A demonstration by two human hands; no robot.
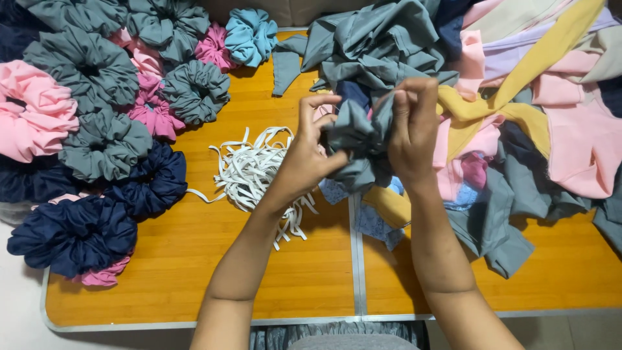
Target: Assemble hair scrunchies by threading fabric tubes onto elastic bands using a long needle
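Note:
Both my hands hold a bunched grey fabric tube (pixel 359 139) above the middle of the wooden table (pixel 194 259). My left hand (pixel 310 155) pinches its left side with thumb and fingers. My right hand (pixel 414 129) grips its right end, fingers curled over the cloth. Just left of my left hand lies a loose heap of white elastic strips (pixel 249 172).
Finished scrunchies in grey (pixel 103 146), pink (pixel 32 110), navy (pixel 74 233) and light blue (pixel 251 35) fill the left of the table. A heap of grey, pink, yellow and lilac fabric pieces (pixel 518 110) covers the right and back. A metal seam (pixel 356 259) splits the tabletop.

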